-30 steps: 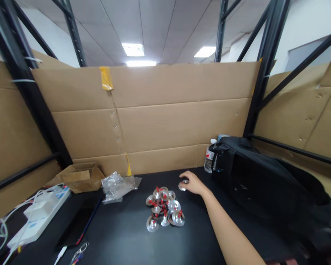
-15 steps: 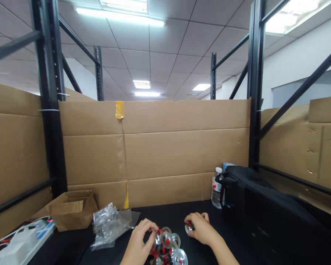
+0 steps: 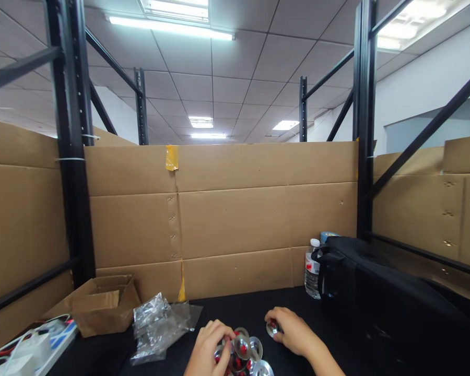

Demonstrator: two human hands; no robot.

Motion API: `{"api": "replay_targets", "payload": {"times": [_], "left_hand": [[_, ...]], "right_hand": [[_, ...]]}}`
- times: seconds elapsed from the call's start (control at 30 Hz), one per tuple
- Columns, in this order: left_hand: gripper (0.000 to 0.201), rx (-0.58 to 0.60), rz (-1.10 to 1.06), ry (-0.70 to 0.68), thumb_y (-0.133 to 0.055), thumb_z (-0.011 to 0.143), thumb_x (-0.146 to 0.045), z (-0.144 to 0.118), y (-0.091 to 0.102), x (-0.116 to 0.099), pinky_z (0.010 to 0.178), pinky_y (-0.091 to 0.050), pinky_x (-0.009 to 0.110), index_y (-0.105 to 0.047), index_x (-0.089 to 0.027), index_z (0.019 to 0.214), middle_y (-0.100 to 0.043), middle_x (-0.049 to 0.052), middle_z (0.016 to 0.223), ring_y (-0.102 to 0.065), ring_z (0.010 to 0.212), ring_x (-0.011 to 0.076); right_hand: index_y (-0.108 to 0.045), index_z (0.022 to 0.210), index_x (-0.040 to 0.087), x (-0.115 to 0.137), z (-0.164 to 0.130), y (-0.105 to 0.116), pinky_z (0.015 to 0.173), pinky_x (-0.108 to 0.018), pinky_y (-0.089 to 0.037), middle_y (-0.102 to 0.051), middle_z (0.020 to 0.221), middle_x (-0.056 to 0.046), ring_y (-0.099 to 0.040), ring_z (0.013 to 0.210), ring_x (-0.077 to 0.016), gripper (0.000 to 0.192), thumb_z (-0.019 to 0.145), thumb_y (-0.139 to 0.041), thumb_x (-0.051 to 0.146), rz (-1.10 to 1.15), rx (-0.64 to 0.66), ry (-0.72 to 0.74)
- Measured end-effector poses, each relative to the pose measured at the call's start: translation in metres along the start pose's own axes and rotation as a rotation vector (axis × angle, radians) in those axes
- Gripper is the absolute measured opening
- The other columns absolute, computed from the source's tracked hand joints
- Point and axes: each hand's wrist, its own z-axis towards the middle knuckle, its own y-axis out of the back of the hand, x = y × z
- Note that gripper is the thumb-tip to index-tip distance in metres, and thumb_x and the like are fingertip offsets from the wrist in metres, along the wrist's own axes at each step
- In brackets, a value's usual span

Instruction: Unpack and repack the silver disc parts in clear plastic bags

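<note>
A: Left hand [image 3: 208,349] was down in the pile of metal discs [image 3: 246,354], fingers curled round one with a red centre. Grip looked closed on it, though the bottom edge of the view cut off most of the hand.

B: And the right hand [image 3: 292,334]?

A: Just beside the pile, to its right, on the black surface [image 3: 235,313]. Fingers were pinched together on a single small disc [image 3: 273,327], held apart from the rest.

B: Anything close by?

A: Crumpled clear plastic bags [image 3: 159,325] lay left of the pile, an open cardboard box [image 3: 100,304] further left, a power strip [image 3: 31,351] at the corner. A water bottle [image 3: 312,268] stood against a black bag [image 3: 384,303] on the right.

B: Risks, as you judged them?

A: The discs were heaped loosely and overlapping; lifting one from the middle could drag its neighbours and scatter them. They looked smooth and thin, so a fingertip pinch might slip. And the head was tilted up, so the hands sat at the very bottom of the view, half unseen.
</note>
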Motion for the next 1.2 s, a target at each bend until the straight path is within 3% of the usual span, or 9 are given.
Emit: {"api": "replay_targets", "payload": {"times": [0.1,0.2,0.33,0.43,0.57,0.67,0.9,1.07,1.2], "left_hand": [[0.019,-0.064,-0.010,0.004,-0.053,0.093,-0.032,-0.001,-0.006,0.000,0.075,-0.047,0.033,-0.070,-0.025,0.088,-0.071,0.005,0.083,-0.065,0.080,0.0220],[0.020,-0.039,-0.007,0.006,-0.054,0.094,-0.033,-0.001,-0.007,-0.003,0.075,-0.048,0.033,-0.071,-0.025,0.089,-0.071,0.005,0.084,-0.066,0.081,0.0221],[0.027,-0.115,-0.008,0.077,-0.052,0.097,-0.041,-0.002,-0.004,-0.004,0.081,-0.054,0.035,-0.072,-0.025,0.101,-0.074,0.008,0.094,-0.069,0.091,0.0239],[0.032,-0.167,-0.016,0.098,-0.058,0.094,-0.045,-0.002,-0.002,-0.003,0.087,-0.058,0.036,-0.070,-0.025,0.116,-0.075,0.010,0.106,-0.071,0.097,0.0242],[0.021,-0.133,-0.029,0.026,-0.062,0.093,-0.037,0.001,0.005,-0.006,0.083,-0.059,0.032,-0.074,-0.026,0.105,-0.077,0.008,0.102,-0.073,0.095,0.0232],[0.015,-0.108,-0.023,-0.026,-0.063,0.090,-0.028,0.003,0.008,-0.010,0.080,-0.059,0.031,-0.076,-0.026,0.098,-0.078,0.006,0.097,-0.073,0.091,0.0224],[0.014,-0.082,-0.030,0.078,-0.064,0.081,-0.020,0.002,0.007,-0.011,0.081,-0.057,0.031,-0.071,-0.022,0.093,-0.077,0.006,0.094,-0.072,0.089,0.0224],[0.011,0.016,-0.010,0.056,-0.063,0.080,-0.018,0.004,0.007,-0.013,0.077,-0.054,0.030,-0.072,-0.023,0.082,-0.076,0.005,0.085,-0.071,0.084,0.0224],[0.017,0.077,0.022,0.147,-0.062,0.070,-0.012,0.001,0.007,-0.011,0.073,-0.051,0.027,-0.072,-0.023,0.077,-0.076,0.001,0.078,-0.069,0.077,0.0207]], "right_hand": [[-0.068,0.118,0.034,0.004,0.007,-0.012,0.087,-0.034,-0.047,-0.070,0.118,-0.004,-0.066,0.111,-0.0271,0.052,0.074,-0.061,0.008,-0.085,-0.058,0.008],[-0.064,0.126,0.032,0.013,0.016,-0.018,0.095,-0.037,-0.046,-0.066,0.129,-0.007,-0.065,0.115,-0.0271,0.052,0.081,-0.053,0.009,-0.094,-0.153,0.045],[-0.066,0.119,0.027,0.036,0.019,-0.015,0.099,-0.039,-0.046,-0.069,0.123,-0.007,-0.063,0.114,-0.0269,0.035,0.085,-0.060,0.020,0.210,-0.295,0.153],[-0.064,0.116,0.025,0.057,0.010,-0.016,0.080,-0.033,-0.054,-0.074,0.108,-0.006,-0.069,0.095,-0.0235,0.041,0.077,-0.073,0.029,0.616,-0.171,0.194],[-0.063,0.113,0.023,0.080,-0.004,-0.025,0.076,-0.031,-0.056,-0.075,0.106,-0.006,-0.071,0.090,-0.0213,0.050,0.067,-0.080,0.027,0.918,0.010,0.267],[-0.063,0.110,0.022,0.089,-0.009,-0.031,0.072,-0.030,-0.056,-0.073,0.107,-0.007,-0.072,0.083,-0.0189,0.048,0.065,-0.079,0.025,0.978,0.053,0.260],[-0.062,0.111,0.022,0.094,-0.009,-0.037,0.077,-0.033,-0.056,-0.071,0.108,-0.008,-0.073,0.086,-0.0203,0.048,0.066,-0.078,0.023,1.057,0.012,0.207],[-0.062,0.109,0.023,0.097,-0.007,-0.043,0.073,-0.031,-0.057,-0.072,0.106,-0.006,-0.072,0.082,-0.0198,0.049,0.062,-0.076,0.018,1.006,-0.033,0.171],[-0.064,0.107,0.023,0.099,-0.009,-0.046,0.069,-0.027,-0.055,-0.073,0.102,-0.004,-0.071,0.079,-0.0179,0.051,0.058,-0.072,0.013,0.922,-0.046,0.188]]}}
